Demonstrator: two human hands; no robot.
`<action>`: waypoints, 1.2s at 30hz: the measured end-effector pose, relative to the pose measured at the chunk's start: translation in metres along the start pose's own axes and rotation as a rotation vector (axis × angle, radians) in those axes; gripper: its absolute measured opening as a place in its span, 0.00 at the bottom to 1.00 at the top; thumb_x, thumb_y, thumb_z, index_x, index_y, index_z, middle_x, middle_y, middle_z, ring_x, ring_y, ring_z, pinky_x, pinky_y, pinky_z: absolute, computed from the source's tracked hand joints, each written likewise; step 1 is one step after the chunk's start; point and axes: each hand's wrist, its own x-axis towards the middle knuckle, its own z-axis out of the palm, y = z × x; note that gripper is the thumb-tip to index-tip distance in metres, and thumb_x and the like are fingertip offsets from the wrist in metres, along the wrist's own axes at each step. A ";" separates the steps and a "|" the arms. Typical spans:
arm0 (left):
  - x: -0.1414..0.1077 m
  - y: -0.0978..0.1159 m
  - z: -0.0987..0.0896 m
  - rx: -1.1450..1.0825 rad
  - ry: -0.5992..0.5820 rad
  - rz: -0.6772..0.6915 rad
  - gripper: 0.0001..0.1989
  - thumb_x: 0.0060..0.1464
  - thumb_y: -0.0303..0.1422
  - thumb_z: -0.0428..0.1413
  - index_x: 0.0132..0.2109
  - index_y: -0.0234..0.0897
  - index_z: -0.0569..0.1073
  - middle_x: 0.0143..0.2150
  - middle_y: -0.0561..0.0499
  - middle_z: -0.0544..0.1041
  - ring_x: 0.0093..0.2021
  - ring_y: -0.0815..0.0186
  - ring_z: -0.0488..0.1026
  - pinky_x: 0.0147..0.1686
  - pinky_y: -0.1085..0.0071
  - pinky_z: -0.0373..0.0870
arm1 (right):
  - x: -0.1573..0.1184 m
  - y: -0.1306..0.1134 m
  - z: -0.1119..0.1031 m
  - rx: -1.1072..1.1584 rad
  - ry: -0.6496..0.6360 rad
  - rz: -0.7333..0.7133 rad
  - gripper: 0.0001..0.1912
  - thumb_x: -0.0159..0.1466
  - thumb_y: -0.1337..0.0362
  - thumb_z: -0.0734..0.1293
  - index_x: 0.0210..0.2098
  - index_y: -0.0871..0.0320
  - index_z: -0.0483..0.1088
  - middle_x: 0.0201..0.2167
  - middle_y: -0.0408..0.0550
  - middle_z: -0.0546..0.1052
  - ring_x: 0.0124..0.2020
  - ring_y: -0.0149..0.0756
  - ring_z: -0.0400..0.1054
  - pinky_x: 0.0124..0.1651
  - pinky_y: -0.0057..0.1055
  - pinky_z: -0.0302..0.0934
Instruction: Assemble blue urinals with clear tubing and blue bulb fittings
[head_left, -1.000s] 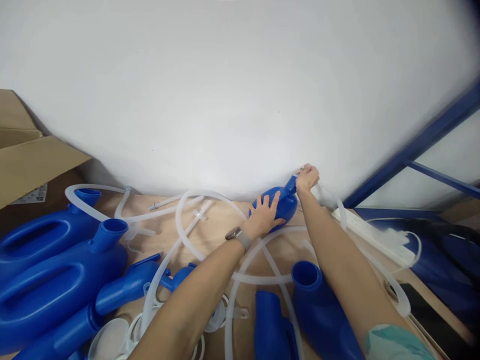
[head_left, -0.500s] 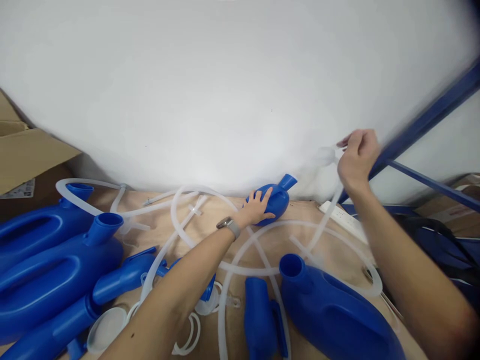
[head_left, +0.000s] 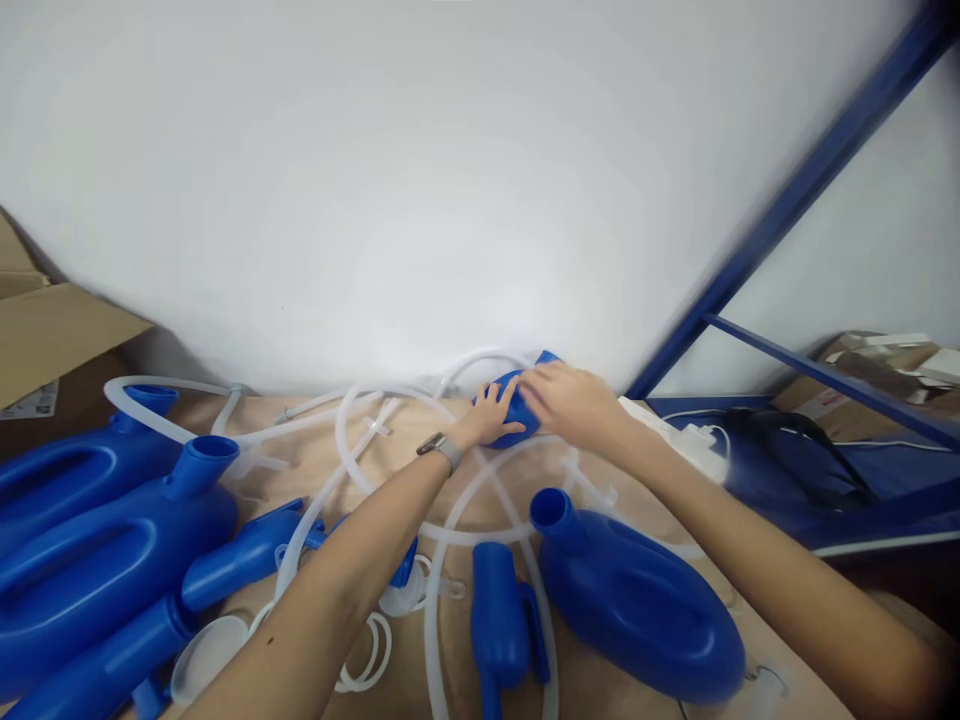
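Observation:
Near the wall, a blue bottle [head_left: 516,428] lies on the brown table, its neck pointing up and right. My left hand [head_left: 491,415], with a watch on the wrist, rests on the bottle with fingers spread. Over the bottle's right side, by its neck, is my right hand [head_left: 562,400]; its fingers are bent, partly hidden and slightly blurred. A translucent tube [head_left: 491,355] arcs behind the bottle. Closer to me lie a larger blue bottle [head_left: 645,600] and a blue spouted piece [head_left: 499,620].
More large blue bottles [head_left: 97,560] stand at the left beside a cardboard box [head_left: 67,335]. Looped clear tubes [head_left: 345,440] cross the table [head_left: 420,460]. A white power strip [head_left: 682,440] lies at the right, near a blue metal frame [head_left: 780,220].
My right hand has come left and down from the wall to the small bottle. The tube end that was near it has moved behind the bottle. The view has shifted slightly right.

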 end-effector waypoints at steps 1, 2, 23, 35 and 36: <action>0.000 0.000 0.000 -0.004 -0.014 -0.022 0.47 0.65 0.52 0.57 0.79 0.38 0.44 0.74 0.27 0.58 0.73 0.30 0.55 0.62 0.36 0.65 | 0.014 0.021 0.008 0.086 0.027 0.188 0.17 0.75 0.64 0.59 0.55 0.56 0.77 0.54 0.56 0.81 0.59 0.52 0.71 0.56 0.43 0.65; 0.000 0.000 -0.001 -0.008 -0.028 -0.039 0.50 0.64 0.52 0.58 0.79 0.40 0.41 0.74 0.28 0.57 0.74 0.30 0.53 0.62 0.36 0.64 | 0.028 0.042 0.015 0.107 0.049 0.279 0.20 0.75 0.66 0.56 0.60 0.58 0.74 0.59 0.59 0.78 0.63 0.53 0.68 0.59 0.46 0.64; 0.000 -0.013 0.001 0.023 -0.056 0.109 0.54 0.62 0.55 0.60 0.80 0.41 0.39 0.71 0.29 0.61 0.72 0.36 0.58 0.65 0.43 0.62 | 0.088 0.181 0.142 0.320 0.018 0.571 0.18 0.73 0.54 0.69 0.56 0.58 0.74 0.55 0.52 0.77 0.51 0.43 0.75 0.53 0.45 0.74; 0.000 -0.016 0.008 0.083 -0.015 0.171 0.53 0.63 0.56 0.58 0.79 0.38 0.39 0.71 0.28 0.62 0.73 0.38 0.59 0.64 0.46 0.64 | 0.096 0.199 0.152 0.522 0.072 0.488 0.19 0.72 0.52 0.70 0.52 0.62 0.75 0.49 0.47 0.78 0.46 0.44 0.76 0.47 0.41 0.75; 0.000 -0.016 0.008 0.082 -0.013 0.169 0.53 0.63 0.56 0.58 0.79 0.37 0.39 0.70 0.27 0.62 0.72 0.38 0.59 0.64 0.46 0.64 | 0.096 0.199 0.152 0.532 0.079 0.479 0.19 0.72 0.51 0.69 0.51 0.62 0.75 0.47 0.46 0.79 0.44 0.43 0.76 0.46 0.40 0.75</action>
